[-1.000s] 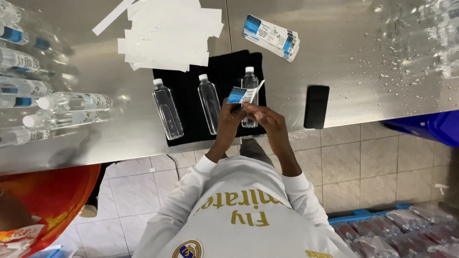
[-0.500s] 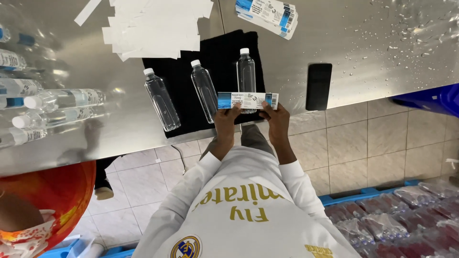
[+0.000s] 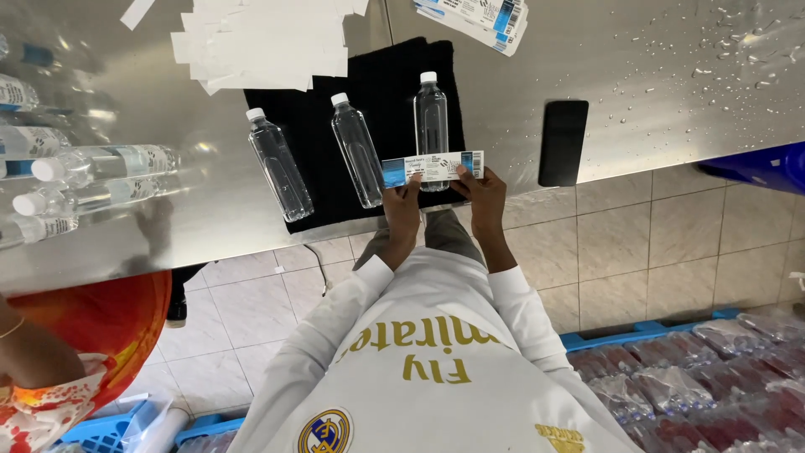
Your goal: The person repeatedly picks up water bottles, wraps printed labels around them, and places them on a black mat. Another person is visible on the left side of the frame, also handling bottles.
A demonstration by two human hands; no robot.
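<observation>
both hands pinch a white-and-blue label strip (image 3: 433, 167), stretched flat between them just over the near edge of the steel table (image 3: 671, 101). left hand (image 3: 402, 205) has thumb and fingers closed on the blue end, right hand (image 3: 482, 197) closed on the barcode end; neither is loose or flat. the strip hangs in front of the rightmost bottle (image 3: 431, 126) and covers its lower part; cannot tell if it touches the bottle.

progress, as a judgement: early. three clear capped bottles lie on a black mat (image 3: 394, 71), namely left bottle (image 3: 278, 164), middle bottle (image 3: 356, 149) and the rightmost one, and all three look bare, no label on any. so one label is in hand and not yet on, and three bottles are left to wrap.

further out: a black phone (image 3: 563, 143) lies right of the mat, apart from it. a stack of unused labels (image 3: 478, 15) sits at the far edge, a pile of white backing papers (image 3: 260, 42) far left of the mat, overlapping its corner. labelled bottles (image 3: 84, 168) lie at the table's left end, well apart from the mat. water drops dot the far right of the table. another person's arm in orange shows at the bottom left.
</observation>
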